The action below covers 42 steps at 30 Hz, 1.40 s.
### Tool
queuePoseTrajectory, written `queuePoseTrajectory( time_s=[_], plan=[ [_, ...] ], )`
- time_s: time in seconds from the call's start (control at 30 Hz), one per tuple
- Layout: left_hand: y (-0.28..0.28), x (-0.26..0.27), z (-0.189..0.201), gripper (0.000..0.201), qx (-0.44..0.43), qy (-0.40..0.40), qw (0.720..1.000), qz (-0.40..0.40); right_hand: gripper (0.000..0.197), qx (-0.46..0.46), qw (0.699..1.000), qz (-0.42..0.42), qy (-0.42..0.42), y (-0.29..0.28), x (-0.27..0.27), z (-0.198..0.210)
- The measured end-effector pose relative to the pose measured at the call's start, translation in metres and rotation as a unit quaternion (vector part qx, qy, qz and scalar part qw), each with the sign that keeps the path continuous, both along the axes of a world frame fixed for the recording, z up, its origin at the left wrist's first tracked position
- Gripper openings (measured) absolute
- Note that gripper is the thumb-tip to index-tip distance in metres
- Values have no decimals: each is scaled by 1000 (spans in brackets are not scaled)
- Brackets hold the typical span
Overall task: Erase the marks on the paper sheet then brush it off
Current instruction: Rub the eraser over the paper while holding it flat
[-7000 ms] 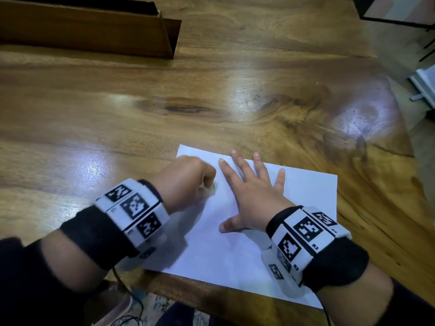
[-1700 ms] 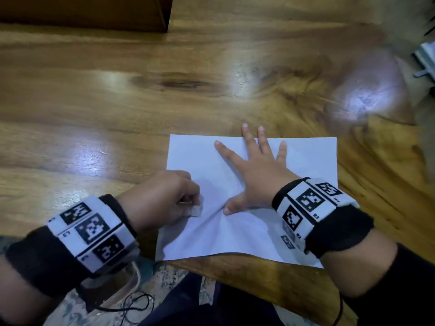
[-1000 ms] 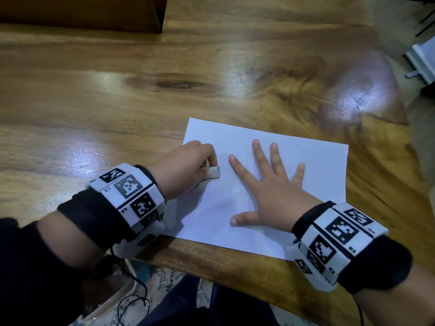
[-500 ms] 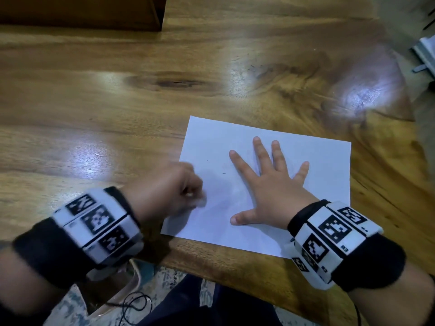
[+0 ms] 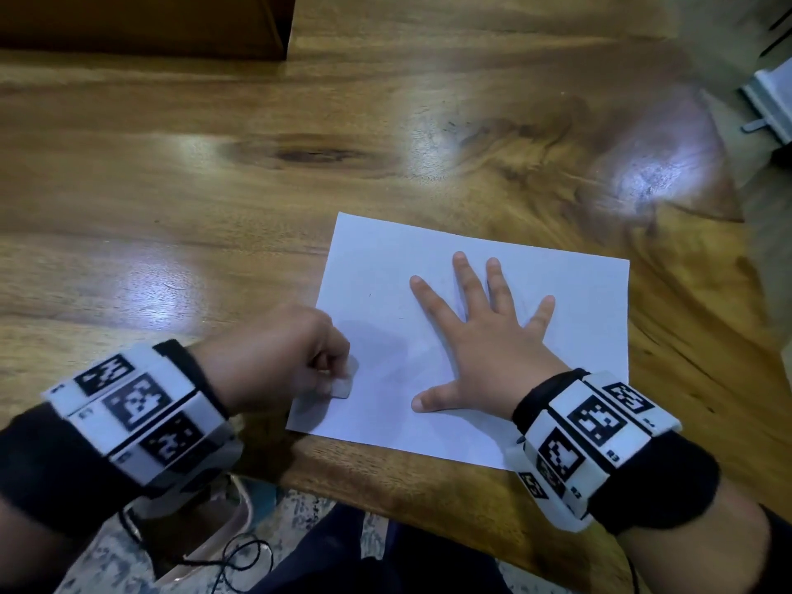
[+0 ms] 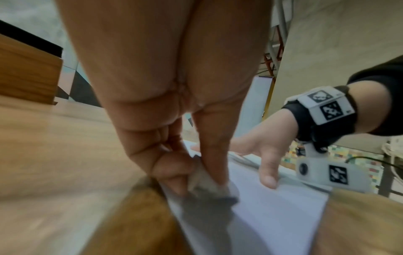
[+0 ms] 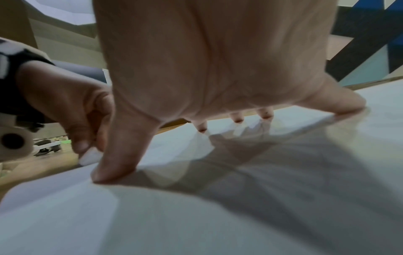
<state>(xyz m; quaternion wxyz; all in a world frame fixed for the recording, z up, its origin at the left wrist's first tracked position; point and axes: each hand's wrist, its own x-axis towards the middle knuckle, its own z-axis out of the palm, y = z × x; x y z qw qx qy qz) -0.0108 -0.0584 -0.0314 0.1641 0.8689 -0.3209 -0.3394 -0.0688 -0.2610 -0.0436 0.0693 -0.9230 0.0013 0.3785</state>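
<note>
A white paper sheet (image 5: 570, 358) lies near the front edge of the wooden table (image 5: 214, 207). My left hand (image 5: 278, 362) pinches a small white eraser (image 5: 343, 385) and holds it against the sheet's near left corner. The eraser (image 6: 209, 182) shows between thumb and fingers in the left wrist view, and again in the right wrist view as a white block (image 7: 90, 157). My right hand (image 5: 484, 340) lies flat on the middle of the sheet with fingers spread. A tiny faint mark (image 5: 369, 296) shows on the left part of the paper (image 7: 218, 207).
A wooden box (image 5: 141, 23) stands at the table's far left. A white object (image 5: 771, 100) sits off the table's right side. The table's front edge (image 5: 385, 478) runs just below the sheet, with patterned floor and a black cable (image 5: 231, 559) beneath.
Over the last second my left hand pulled the eraser from the sheet's upper left toward its near left corner. The right hand stayed flat on the paper.
</note>
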Motion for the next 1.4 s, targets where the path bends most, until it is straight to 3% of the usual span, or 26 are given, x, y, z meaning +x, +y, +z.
queuePoseTrajectory(
  time_s=[0.23, 0.33, 0.43, 0.67, 0.87, 1.03, 1.17, 1.27, 1.4],
  plan=[
    [-61, 36, 0, 11, -61, -114, 985, 111, 124, -2, 1000, -5, -15, 1, 0, -2],
    [-50, 18, -3, 7, -38, -97, 993, 51, 124, 2, 1000, -5, -17, 0, 0, -2],
    [-36, -2, 0, 9, 1, -21, 999, -27, 124, 7, 1000, -9, -17, 0, 0, -2],
    [-64, 37, 0, 4, -44, -119, 990, 61, 124, 0, 1000, -5, -16, 1, 1, -3],
    [-33, -12, -2, 13, -26, -16, 999, -20, 124, 4, 1000, -8, -17, 0, 0, -3],
    [-51, 18, -4, 11, -55, -99, 992, 45, 125, 1, 1000, -6, -17, 1, 0, -4],
    [-36, -8, -9, 16, -75, -52, 996, 10, 125, 0, 1000, -8, -12, 0, 1, -3],
    [-25, -22, -8, 7, -45, 12, 998, -42, 125, 3, 1000, -10, -12, 1, 1, -3],
    [-44, 5, -6, 10, -56, -58, 997, -5, 125, 4, 1000, -8, -13, 1, 1, -2]
  ],
)
